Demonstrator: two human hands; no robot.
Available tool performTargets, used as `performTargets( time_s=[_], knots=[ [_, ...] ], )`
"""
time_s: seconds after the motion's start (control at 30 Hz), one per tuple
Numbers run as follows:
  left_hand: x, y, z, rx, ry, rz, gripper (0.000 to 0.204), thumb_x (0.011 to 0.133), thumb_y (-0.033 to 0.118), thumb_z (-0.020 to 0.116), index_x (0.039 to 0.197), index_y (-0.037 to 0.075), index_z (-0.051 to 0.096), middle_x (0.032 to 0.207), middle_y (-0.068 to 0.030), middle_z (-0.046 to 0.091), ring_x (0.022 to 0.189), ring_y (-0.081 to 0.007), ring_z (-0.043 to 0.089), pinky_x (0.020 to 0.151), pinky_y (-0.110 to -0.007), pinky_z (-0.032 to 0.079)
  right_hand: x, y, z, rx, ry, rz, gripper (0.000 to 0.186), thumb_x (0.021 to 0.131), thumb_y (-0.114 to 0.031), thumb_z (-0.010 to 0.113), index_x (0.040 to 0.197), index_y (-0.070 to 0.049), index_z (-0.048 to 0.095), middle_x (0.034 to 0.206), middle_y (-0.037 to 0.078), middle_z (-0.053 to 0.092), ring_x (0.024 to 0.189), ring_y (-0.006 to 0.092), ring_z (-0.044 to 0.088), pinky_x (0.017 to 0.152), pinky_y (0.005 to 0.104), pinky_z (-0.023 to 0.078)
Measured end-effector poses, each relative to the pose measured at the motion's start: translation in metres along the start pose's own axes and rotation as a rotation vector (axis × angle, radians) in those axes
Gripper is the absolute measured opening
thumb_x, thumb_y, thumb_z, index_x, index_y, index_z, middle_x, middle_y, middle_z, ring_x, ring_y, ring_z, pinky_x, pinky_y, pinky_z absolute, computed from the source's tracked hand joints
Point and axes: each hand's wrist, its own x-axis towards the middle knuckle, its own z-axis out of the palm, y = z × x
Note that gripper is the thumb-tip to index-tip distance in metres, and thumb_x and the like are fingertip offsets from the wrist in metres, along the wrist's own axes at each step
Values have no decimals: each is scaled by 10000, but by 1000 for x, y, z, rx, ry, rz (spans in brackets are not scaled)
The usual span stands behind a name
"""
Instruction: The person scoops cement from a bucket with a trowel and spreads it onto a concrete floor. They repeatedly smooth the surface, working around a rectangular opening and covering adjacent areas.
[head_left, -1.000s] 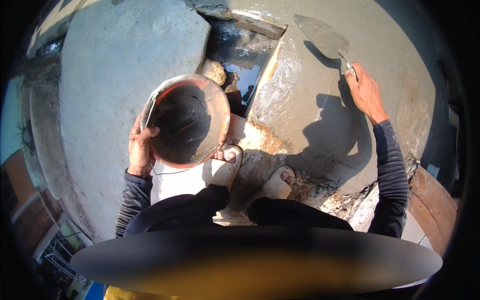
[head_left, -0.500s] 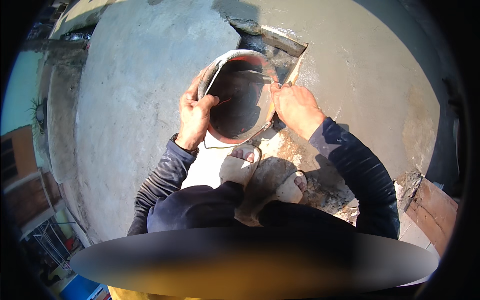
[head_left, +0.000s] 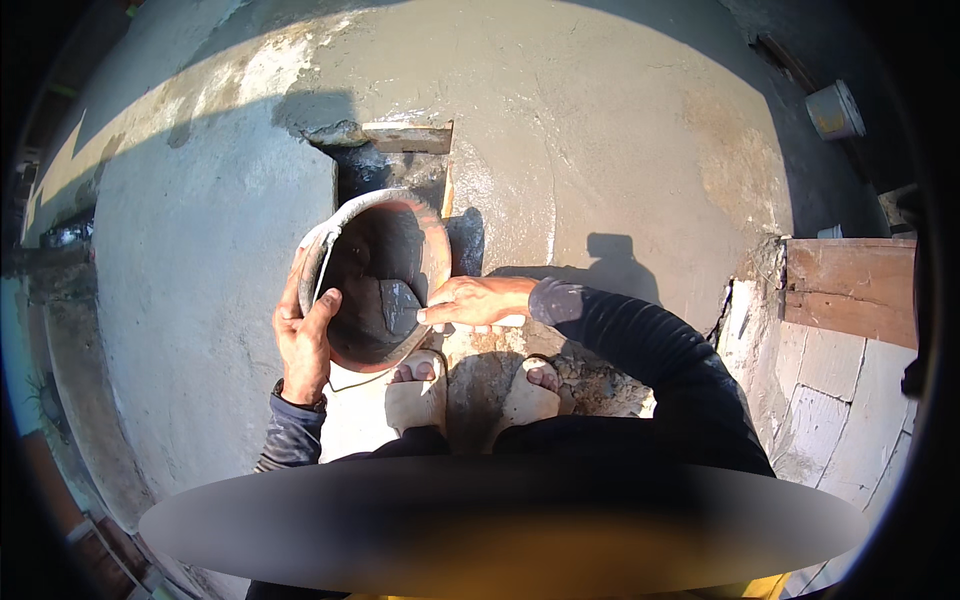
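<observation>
Bucket (head_left: pixel 434 246) looks stiff, probably light, best held by its rim (head_left: pixel 345 211); left hand (head_left: pixel 303 348) has fingers curled over it; right hand (head_left: pixel 482 299) clasps the trowel (head_left: pixel 401 307), blade inside.

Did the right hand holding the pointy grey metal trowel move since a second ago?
Yes. Against the short grey-brown wooden board, the right hand has moved left, from above the smooth grey cement to beside the round reddish bucket.
</observation>
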Motion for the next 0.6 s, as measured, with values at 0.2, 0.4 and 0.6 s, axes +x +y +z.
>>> performTargets(
  time_s=[0.2,0.4,0.6],
  knots=[
    [11,-6,8,-268,137,-136,513,1008,37,639,1507,-29,537,1439,-128,638,1323,-213,589,1175,-365,425,-34,13,-12,314,41,65,467,1070,-477,577,952,-34,666,592,-7,486,435,96,494,364,285,411],
    [13,1,-23,-357,206,-186,507,1022,104,614,1511,11,516,1416,-138,641,1243,-230,654,1071,-367,546,-97,65,-71,384,351,-10,385,1071,-458,535,1016,-88,631,579,-14,465,447,88,507,412,289,408],
    [-4,0,-73,-230,387,-179,514,1010,161,648,1493,34,528,1409,-109,641,1251,-222,641,1063,-360,532,-127,152,-133,-714,1204,365,349,1062,-395,565,1148,-58,595,939,209,718,891,408,718,783,511,555]
  ],
)
